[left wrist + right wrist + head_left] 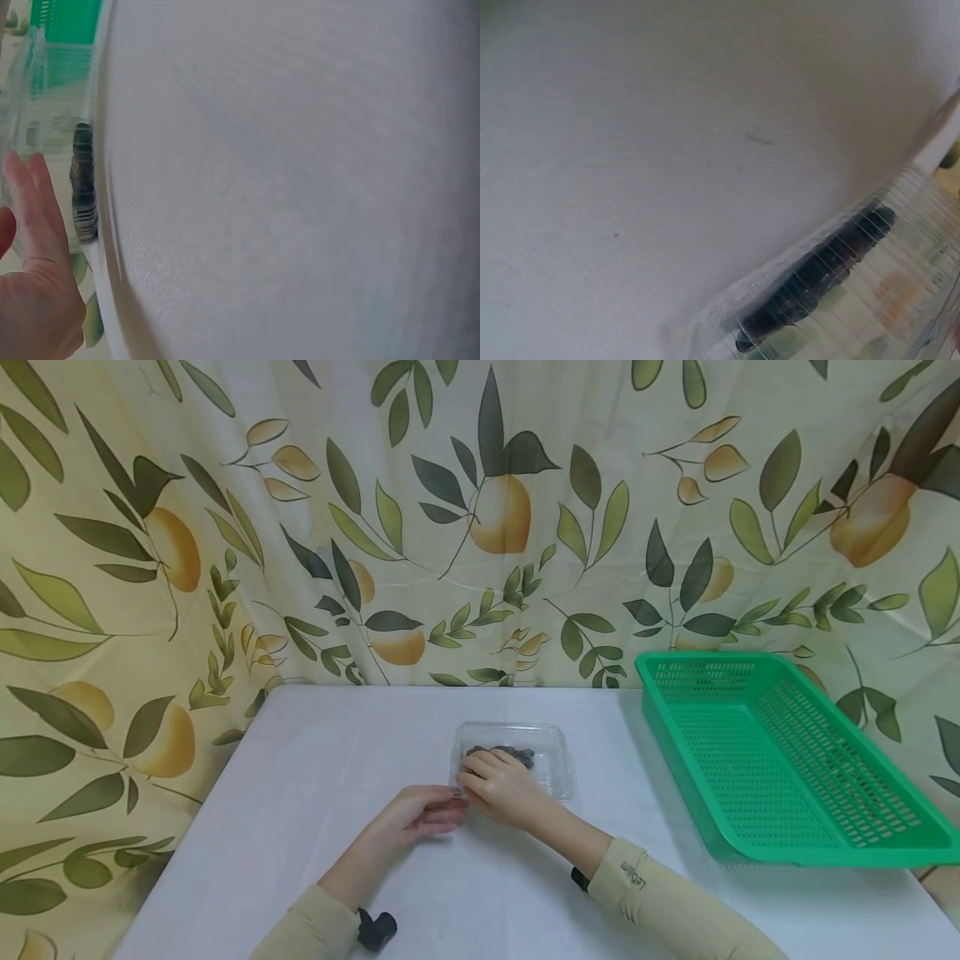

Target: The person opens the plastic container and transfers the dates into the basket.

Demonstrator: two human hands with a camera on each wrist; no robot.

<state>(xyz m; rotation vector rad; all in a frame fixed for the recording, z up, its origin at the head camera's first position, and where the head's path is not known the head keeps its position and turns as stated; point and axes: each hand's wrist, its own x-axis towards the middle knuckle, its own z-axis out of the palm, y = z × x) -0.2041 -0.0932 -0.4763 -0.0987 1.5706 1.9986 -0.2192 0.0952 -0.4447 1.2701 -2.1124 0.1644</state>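
A clear plastic box (553,768) sits on the white table with dark, lumpy pieces (525,757) inside, their kind not clear. Through its ribbed wall the right wrist view shows the dark pieces (817,274) lying in a row along the bottom. My right hand (506,789) reaches over the box's near left part, its fingers bent at that side; their tips are hidden. Beside the near left corner is my left hand (423,810), fingers fairly straight and tips at the box's edge. The left wrist view shows this left hand (37,247) with extended fingers alongside the clear wall.
A large green plastic basket (817,856) with perforated walls stands at the table's right side. Behind the white table (337,735) hangs a curtain (465,585) printed with fruit and leaves. A black device (377,932) is at the left wrist.
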